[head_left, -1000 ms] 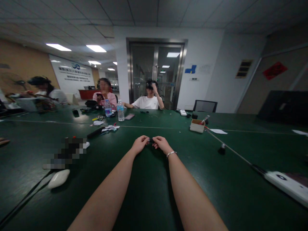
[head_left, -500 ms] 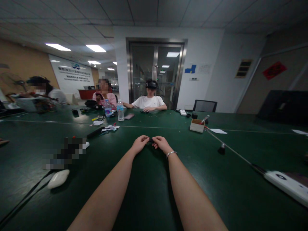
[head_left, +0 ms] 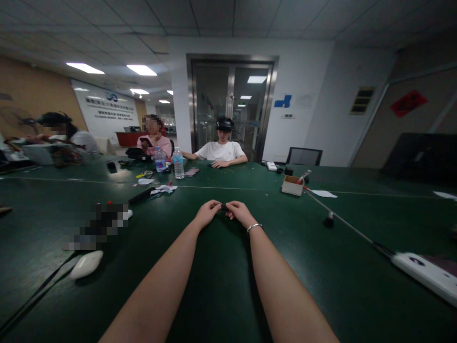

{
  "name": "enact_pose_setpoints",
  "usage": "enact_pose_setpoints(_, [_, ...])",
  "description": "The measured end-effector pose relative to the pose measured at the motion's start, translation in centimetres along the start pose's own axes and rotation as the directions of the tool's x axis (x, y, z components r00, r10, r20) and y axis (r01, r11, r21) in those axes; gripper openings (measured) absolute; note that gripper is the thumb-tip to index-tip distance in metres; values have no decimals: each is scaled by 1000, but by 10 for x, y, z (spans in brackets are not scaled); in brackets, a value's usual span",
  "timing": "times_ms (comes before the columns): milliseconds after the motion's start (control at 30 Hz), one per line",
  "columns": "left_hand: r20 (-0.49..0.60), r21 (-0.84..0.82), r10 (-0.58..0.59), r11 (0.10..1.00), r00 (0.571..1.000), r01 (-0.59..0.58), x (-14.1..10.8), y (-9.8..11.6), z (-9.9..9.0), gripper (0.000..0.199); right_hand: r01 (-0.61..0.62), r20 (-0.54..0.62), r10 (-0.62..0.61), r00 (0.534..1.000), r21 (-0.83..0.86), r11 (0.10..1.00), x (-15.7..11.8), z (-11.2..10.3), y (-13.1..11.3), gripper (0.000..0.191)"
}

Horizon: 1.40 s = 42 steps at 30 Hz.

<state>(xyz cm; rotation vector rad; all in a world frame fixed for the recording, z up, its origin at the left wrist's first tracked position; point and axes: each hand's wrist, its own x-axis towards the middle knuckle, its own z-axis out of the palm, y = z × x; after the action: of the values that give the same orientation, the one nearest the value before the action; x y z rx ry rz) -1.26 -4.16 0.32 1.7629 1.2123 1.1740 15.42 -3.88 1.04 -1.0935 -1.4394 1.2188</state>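
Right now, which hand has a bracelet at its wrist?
The right hand: a silver bracelet rings its wrist, while the left hand wears none. Both hold the small black object between them.

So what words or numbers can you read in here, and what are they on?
None that I can read for sure.
Wall sign: rows of writing under a logo, too blurred.
Red paper: dark marks, too blurred.
Left bottle and right bottle: labels too small.
Black thing in the left hand and right hand: no writing shows.
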Motion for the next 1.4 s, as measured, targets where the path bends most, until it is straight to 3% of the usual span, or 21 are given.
enact_pose_setpoints(1400, [28,31,-39,999,999,39,4,-6,-1,40,-7,-1,7,1000,-3,1000,2,-1,2,12])
